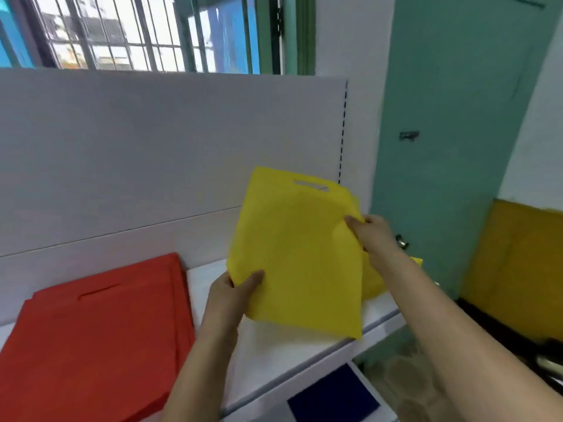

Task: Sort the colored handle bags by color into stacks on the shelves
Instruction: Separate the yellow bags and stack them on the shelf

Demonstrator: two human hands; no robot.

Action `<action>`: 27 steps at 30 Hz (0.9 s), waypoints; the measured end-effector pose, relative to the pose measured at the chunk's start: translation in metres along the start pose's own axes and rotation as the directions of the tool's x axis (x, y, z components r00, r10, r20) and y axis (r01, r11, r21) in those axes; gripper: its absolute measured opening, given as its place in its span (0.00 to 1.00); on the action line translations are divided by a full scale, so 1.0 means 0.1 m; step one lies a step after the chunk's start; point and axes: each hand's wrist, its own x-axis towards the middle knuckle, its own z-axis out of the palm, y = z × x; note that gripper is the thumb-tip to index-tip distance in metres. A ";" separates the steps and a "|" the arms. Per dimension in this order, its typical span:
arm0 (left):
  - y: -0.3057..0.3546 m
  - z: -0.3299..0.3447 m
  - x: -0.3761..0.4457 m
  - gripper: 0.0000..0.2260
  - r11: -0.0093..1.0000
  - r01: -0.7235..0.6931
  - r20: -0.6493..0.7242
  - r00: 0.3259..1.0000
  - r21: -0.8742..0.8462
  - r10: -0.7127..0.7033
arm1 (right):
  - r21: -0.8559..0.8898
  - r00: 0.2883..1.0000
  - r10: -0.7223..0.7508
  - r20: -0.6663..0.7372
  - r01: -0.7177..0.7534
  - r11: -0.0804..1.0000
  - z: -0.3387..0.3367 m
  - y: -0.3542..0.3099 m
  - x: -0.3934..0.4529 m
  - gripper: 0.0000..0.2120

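A yellow handle bag [298,254] hangs tilted above the right part of the white top shelf [274,345], its cut-out handle pointing up. My left hand [234,293] pinches its lower left edge. My right hand [374,233] grips its right edge. More yellow bag material [373,281] lies on the shelf behind it, mostly hidden. A stack of red handle bags [97,336] lies flat on the left part of the same shelf. A dark blue bag [333,397] rests on the lower shelf.
A white back panel [170,153] rises behind the shelf. A teal door [451,147] stands to the right. At far right sits a yellow-orange surface [518,269] with dark objects below it. A barred window [128,32] is above.
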 end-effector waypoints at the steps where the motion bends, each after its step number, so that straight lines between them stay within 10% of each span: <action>1: -0.02 0.14 0.06 0.06 0.998 -0.024 -0.005 1.000 0.056 0.024 | -0.035 1.000 -0.002 -0.022 0.002 0.999 -0.06 0.03 0.18 0.08; 6: -0.17 0.65 0.43 0.23 0.883 -0.045 0.132 0.991 0.467 -0.019 | -0.239 0.997 -0.046 -0.057 0.032 0.971 -0.08 0.15 1.12 0.06; 12: -0.12 0.99 0.84 0.17 0.587 0.001 0.249 0.905 0.810 -0.344 | -0.570 0.998 0.037 0.060 0.004 0.821 0.05 0.30 1.82 0.13; 23: -0.22 1.60 1.07 0.44 0.520 0.145 -0.064 0.983 0.842 -0.170 | -0.664 0.936 0.156 0.316 0.101 0.741 0.28 0.59 2.30 0.07; 27: -0.24 1.80 1.00 0.35 0.502 0.200 -0.128 0.976 0.842 -0.174 | -0.675 0.874 0.105 0.475 0.285 0.680 0.31 0.68 2.32 0.07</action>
